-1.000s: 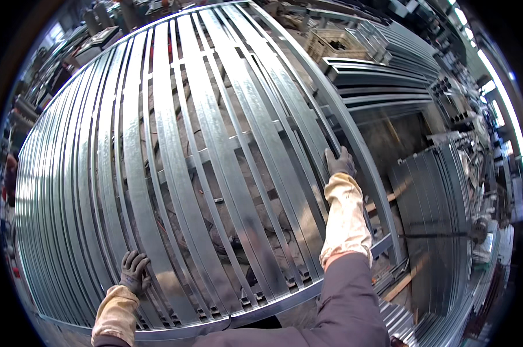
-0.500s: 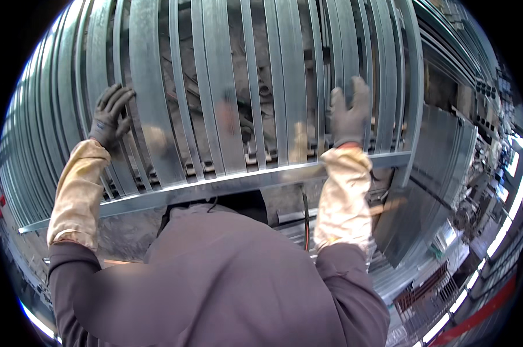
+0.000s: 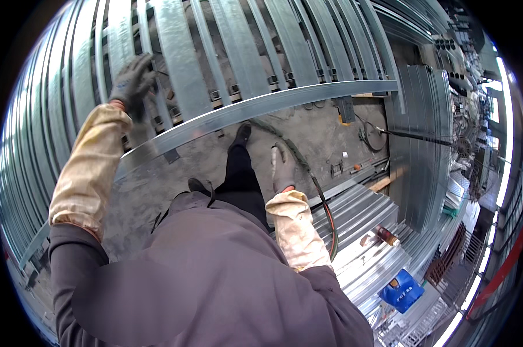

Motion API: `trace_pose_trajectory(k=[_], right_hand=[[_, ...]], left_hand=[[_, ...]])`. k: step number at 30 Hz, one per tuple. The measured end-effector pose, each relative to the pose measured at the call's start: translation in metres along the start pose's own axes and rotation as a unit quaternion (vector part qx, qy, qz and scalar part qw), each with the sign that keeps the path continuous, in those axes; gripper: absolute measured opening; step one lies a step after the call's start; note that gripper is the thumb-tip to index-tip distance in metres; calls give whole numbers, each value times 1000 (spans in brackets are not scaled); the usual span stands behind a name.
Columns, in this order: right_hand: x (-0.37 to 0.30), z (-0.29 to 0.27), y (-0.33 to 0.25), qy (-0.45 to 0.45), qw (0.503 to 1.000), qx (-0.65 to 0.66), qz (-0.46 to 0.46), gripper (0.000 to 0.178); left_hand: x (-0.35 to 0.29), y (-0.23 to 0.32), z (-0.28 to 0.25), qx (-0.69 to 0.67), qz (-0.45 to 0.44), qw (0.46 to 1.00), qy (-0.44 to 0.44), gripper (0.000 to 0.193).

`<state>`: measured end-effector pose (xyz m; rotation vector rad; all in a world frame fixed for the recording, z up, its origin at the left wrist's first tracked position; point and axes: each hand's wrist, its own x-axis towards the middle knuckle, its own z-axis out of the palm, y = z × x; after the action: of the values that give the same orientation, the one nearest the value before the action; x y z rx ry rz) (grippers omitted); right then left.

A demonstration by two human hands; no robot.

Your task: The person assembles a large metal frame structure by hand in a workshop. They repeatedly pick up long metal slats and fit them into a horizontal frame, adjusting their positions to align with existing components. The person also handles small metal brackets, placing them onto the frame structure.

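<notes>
My left hand, in a dark grey work glove, lies over the flat metal slats of a big galvanized steel frame. Its fingers are stretched out, and it is beside a wide slat; whether it presses on the metal I cannot tell. My right hand, gloved the same way, hangs over the floor on the near side of the frame's edge rail. Its fingers are loosely extended with nothing in them. Pale protective sleeves cover both forearms.
A hose runs across the concrete floor, right of my feet. Long metal profiles are stacked at the right, with a blue bag and a brown bottle on them. Further right stand metal sheets.
My right hand has left the slats and come back toward my body, over the floor. My left hand stays at the slats. The view has shifted, showing my legs and more floor.
</notes>
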<state>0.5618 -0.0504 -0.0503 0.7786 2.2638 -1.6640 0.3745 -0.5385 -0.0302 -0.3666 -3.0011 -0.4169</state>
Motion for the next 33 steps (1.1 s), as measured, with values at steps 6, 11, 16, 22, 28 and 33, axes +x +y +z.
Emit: trace_pose_trajectory(k=[6,11,16,22,28,33], right_hand=[[-56,32,7,-107,994,-20,12,57],[-39,65,-23,-102,990,7,-97,47],[4,82,-65,83,881,-71,-460,28],[104,70,-99,80,738,-278,-610,35],[125,80,-80,133,676,-221,-691,17],[121,82,-77,139,677,-161,-704,21]], left_hand=[[-148,118,-36,24,13,1000,-15,80],[-187,119,-32,60,3,998,26,87],[-185,112,-20,65,30,996,46,85],[-191,105,-7,61,31,992,109,83],[-204,125,4,13,39,976,213,54],[-271,167,80,-176,124,966,143,40]])
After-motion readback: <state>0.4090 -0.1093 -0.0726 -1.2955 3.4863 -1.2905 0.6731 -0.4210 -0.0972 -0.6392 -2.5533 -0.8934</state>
